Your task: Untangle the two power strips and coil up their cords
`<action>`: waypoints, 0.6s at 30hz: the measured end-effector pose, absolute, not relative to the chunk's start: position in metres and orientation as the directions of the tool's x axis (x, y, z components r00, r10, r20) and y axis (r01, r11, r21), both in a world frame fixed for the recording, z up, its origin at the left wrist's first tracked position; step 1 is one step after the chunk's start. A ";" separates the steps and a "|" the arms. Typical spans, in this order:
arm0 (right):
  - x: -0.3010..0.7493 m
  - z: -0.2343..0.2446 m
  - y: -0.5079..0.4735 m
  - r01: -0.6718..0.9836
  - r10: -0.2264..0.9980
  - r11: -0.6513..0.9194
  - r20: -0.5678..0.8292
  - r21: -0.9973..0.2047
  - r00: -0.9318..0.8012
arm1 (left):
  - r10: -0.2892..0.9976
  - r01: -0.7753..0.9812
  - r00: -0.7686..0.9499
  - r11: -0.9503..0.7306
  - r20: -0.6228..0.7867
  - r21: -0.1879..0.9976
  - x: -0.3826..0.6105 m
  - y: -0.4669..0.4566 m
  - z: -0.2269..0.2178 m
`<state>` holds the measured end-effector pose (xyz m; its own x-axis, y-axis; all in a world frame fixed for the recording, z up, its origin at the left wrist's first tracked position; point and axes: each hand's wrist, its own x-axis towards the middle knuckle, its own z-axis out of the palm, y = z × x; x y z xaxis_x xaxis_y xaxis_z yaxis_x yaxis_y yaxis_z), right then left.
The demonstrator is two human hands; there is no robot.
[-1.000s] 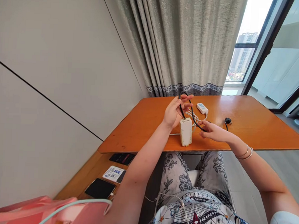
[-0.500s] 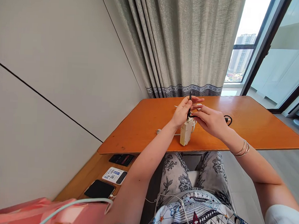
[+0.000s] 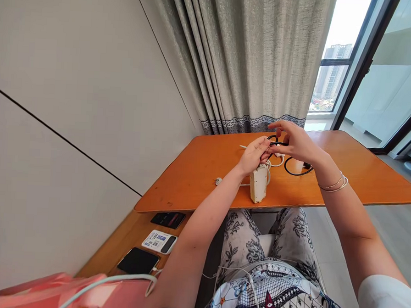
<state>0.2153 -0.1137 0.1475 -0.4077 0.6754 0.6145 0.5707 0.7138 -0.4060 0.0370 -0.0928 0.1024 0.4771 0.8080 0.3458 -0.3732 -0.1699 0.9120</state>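
Observation:
My left hand point(image 3: 254, 156) is closed around a bunched black cable point(image 3: 277, 143) above the middle of the table. From the right, my right hand point(image 3: 297, 142) reaches over and pinches a strand of the same cable between thumb and fingers. Just below my left hand, an off-white block like a power strip point(image 3: 258, 185) stands on end near the table's front edge. A white cord point(image 3: 278, 163) runs beside it, and its white plug point(image 3: 218, 181) lies to the left. More black cable point(image 3: 296, 174) loops on the table beneath my right hand.
The orange-brown table point(image 3: 184, 171) stands before my knees, with a grey curtain point(image 3: 265, 60) behind it. Lower left, a wooden ledge holds a black phone point(image 3: 138, 261), a white printed card point(image 3: 157, 241) and a dark tablet-like item point(image 3: 168, 219). A pink bag point(image 3: 122, 296) lies nearest me.
My right hand has moved up and right, drawing out the black cable, which now bends in a loop between both hands. The off-white block has turned slightly.

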 end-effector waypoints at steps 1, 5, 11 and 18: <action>0.221 0.145 -0.114 0.556 0.710 0.692 0.573 -0.459 -0.410 | 0.821 -0.391 0.455 -0.165 0.346 0.905 0.035 -0.093 0.104; 0.237 0.135 -0.112 0.420 0.808 0.580 0.429 -0.697 -0.404 | 0.869 -0.440 0.397 -0.103 0.296 0.892 0.029 -0.094 0.109; 0.222 0.126 -0.097 0.219 0.813 0.582 0.556 -0.783 -0.171 | 0.792 -0.423 0.599 0.191 0.115 0.886 0.028 -0.100 0.117; 0.204 0.099 -0.084 0.106 0.826 0.563 0.560 -0.820 -0.057 | 0.784 -0.516 0.617 0.343 0.063 0.785 0.023 -0.105 0.124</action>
